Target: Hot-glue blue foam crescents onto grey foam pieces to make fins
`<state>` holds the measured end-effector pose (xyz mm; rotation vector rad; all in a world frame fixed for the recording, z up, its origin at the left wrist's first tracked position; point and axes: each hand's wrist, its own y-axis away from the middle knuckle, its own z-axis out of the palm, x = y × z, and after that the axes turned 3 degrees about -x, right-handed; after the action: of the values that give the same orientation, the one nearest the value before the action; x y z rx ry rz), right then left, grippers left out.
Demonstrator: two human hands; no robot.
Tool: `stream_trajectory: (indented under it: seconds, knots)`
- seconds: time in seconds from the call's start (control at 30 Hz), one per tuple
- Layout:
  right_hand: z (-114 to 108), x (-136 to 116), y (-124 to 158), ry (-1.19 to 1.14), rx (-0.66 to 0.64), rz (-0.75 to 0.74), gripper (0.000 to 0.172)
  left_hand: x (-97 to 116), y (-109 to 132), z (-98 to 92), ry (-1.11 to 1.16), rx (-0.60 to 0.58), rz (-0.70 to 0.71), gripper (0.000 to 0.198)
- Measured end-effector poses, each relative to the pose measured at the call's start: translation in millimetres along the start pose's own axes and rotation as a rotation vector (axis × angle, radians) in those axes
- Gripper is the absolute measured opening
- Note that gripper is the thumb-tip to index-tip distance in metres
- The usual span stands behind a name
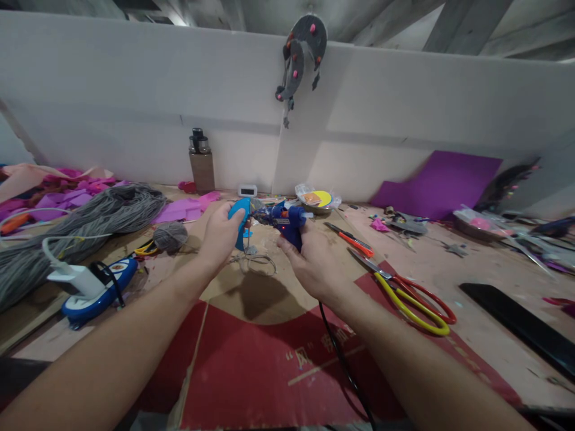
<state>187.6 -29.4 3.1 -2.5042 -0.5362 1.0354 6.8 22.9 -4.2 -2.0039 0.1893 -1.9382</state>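
In the middle of the view my left hand (220,230) pinches a curved blue felt piece (239,216) between thumb and fingers. My right hand (312,254) is wrapped round the handle of a blue hot glue gun (290,222), with a glue stick showing at its rear and a small red light lit. Its nozzle points left at the felt piece, close to it; whether they touch I cannot tell. Grey string (256,260) hangs below the felt. A black cord (339,353) runs down from the gun.
Red-printed cardboard (251,365) lies beneath my hands. Scissors (404,293) and a utility knife (350,238) lie to the right, beyond them a black phone-like slab (516,323). Left are a power strip (101,287), grey yarn (108,212) and a yarn ball (171,237). A moon-shaped ornament (308,36) hangs ahead.
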Motion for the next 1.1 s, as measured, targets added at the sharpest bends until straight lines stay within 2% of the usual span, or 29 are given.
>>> stream_trajectory:
  seconds: [0.17, 0.63, 1.1]
  knots:
    - [-2.6, 0.9, -1.6, 0.029, 0.019, 0.038, 0.033, -3.1, 3.1, 2.2, 0.007, -0.08, 0.009, 0.014]
    - [-8.1, 1.8, -3.4, -0.041, 0.116, -0.014, 0.034, -4.7, 6.1, 6.8, 0.021, -0.125, -0.017, 0.013]
    - [-1.7, -2.4, 1.4, 0.037, 0.02, 0.026, 0.029, -0.9, 1.6, 0.7, 0.01, -0.045, 0.019, 0.015]
